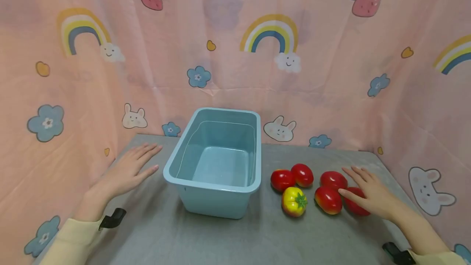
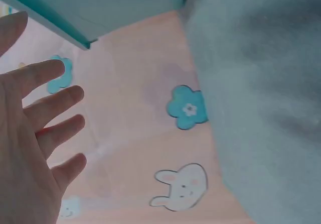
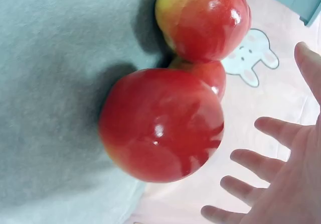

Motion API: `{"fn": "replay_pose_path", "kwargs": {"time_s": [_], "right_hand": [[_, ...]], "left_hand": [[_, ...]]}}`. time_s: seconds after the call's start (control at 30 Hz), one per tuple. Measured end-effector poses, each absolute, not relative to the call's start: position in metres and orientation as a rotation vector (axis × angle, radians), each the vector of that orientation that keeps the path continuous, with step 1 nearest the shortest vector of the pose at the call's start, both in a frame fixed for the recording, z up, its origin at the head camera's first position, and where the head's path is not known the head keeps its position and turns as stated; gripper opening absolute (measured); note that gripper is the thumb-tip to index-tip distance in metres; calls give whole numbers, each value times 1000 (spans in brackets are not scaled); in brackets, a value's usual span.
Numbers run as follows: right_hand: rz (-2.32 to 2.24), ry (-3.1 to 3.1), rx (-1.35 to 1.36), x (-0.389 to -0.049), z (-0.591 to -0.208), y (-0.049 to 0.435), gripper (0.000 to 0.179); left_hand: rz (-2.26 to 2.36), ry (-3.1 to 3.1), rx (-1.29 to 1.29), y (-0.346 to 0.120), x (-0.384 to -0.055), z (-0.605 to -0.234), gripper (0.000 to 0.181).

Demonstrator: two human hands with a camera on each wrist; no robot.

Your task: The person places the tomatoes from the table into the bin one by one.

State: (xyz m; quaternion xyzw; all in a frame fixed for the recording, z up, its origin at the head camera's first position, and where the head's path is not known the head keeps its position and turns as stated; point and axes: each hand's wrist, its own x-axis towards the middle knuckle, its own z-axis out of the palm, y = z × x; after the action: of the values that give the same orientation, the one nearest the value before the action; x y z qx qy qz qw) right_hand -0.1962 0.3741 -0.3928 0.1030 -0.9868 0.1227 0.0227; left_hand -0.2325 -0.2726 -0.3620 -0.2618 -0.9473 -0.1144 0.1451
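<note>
A light blue plastic basin [image 1: 217,183] stands mid-table with nothing inside it. To its left hovers my left hand [image 1: 126,171], fingers straight and apart from the basin; the left wrist view shows the same spread hand [image 2: 30,123]. On the right, my right hand [image 1: 371,193] is held over a red fruit-like piece [image 1: 356,203], fingers extended and gripping nothing. That glossy red piece [image 3: 160,126] looks large in the right wrist view. Beside it lie two more red ones [image 1: 328,200], and nearer the basin another red pair [image 1: 282,180] with a yellow bell pepper [image 1: 293,202].
A grey cloth [image 1: 176,240] covers the table. Behind and at both sides hangs a pink curtain [image 1: 228,64] printed with rainbows, rabbits and flowers. Dark straps or devices [image 1: 113,218] sit at both wrists, by the pale sleeves.
</note>
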Motion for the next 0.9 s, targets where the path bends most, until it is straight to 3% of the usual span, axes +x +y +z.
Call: {"fn": "replay_pose_path", "kwargs": {"time_s": [0.9], "right_hand": [[494, -2977, 255, -183, -407, 395, 85]], "left_hand": [[-536, -2590, -902, -252, -213, -331, 49]]}}
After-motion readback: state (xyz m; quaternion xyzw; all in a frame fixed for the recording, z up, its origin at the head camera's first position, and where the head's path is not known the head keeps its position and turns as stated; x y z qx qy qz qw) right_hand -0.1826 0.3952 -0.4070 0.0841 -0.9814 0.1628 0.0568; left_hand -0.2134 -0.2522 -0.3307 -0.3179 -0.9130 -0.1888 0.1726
